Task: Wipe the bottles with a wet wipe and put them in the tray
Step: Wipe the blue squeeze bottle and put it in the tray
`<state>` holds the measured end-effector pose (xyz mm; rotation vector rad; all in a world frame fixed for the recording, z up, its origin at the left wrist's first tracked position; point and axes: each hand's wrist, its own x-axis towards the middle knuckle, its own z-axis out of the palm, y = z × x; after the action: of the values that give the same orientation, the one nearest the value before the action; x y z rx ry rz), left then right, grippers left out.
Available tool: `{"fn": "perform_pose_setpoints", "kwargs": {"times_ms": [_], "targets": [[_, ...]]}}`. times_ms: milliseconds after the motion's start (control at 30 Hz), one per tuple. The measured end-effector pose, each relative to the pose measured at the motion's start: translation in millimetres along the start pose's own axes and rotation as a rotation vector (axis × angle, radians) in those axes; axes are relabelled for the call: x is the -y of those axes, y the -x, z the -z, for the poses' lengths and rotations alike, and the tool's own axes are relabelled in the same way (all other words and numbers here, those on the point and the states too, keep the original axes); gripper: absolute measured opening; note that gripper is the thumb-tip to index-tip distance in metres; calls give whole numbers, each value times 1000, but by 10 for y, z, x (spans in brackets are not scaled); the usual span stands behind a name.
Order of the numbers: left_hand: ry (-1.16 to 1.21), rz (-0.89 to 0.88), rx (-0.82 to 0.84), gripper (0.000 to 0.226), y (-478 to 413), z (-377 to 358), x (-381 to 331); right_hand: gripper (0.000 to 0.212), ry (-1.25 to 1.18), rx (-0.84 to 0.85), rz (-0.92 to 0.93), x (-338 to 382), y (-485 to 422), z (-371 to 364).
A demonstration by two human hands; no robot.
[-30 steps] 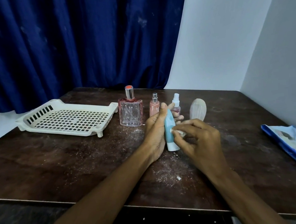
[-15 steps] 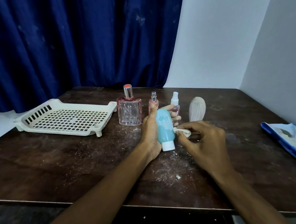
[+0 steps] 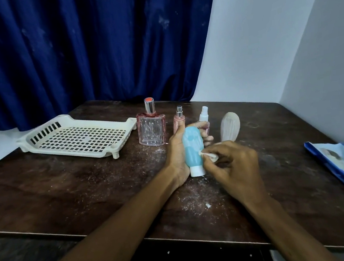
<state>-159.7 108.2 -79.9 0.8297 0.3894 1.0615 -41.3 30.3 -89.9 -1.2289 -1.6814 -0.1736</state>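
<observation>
The blue bottle [image 3: 192, 149], held cap-down near the middle of the table [image 3: 66, 184] by the curled fingers of the left hand [image 3: 177, 157], is touched by a wet wipe [image 3: 211, 155] pinched in the right hand [image 3: 234, 166], and since it looks light, squashy and slippery when wet, it is best gripped round its middle.

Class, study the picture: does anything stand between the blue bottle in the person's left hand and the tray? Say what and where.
The square pink perfume bottle stands upright by the right end of the tray, roughly on the line from the blue bottle. Nothing else visible does.
</observation>
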Motion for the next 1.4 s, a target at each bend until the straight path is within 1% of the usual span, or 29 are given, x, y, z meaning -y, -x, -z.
{"fn": "perform_pose_setpoints", "kwargs": {"times_ms": [167, 333, 400, 500, 567, 667, 767, 833, 900, 1033, 1167, 1400], "targets": [[12, -9, 4, 62, -3, -8, 13, 13, 51, -41, -28, -24, -30, 10], [9, -10, 7, 62, 12, -15, -1, 15, -14, -13, 9, -17, -6, 19], [-11, -24, -5, 63, 8, -14, 4, 15, 2, -4, -13, -30, 2, 33], [-20, -35, -5, 65, 5, -13, 4, 13, 43, -39, -41, -49, -29, 9], [-18, -32, 8, 66, 16, -11, 0, 11, 23, -46, -19, -30, -43, -10], [-9, -22, 5, 63, 19, -18, -1, 14, -2, -9, 29, 5, -9, -6], [-18, -30, -4, 60, 13, -26, 10, 16, 18, -22, 6, -23, 0, 18], [-20, -38, 1, 59, 11, -23, 18, 14, 41, -50, -14, -40, -25, 11], [-9, -31, -3, 59, 11, -21, 19, 12, 31, -56, 1, -24, -42, -4], [-16, -35, -4, 63, 4, -15, 18, 14, -16, -14, 29, 13, 0, 0], [-37, -52, -4, 60, 12, -27, 26, 15, 7, -47, -2, -23, -17, 9], [-44, -66, 4, 58, 29, -42, 22, 14, -31, -45, 46, -7, -3, 3]]}}
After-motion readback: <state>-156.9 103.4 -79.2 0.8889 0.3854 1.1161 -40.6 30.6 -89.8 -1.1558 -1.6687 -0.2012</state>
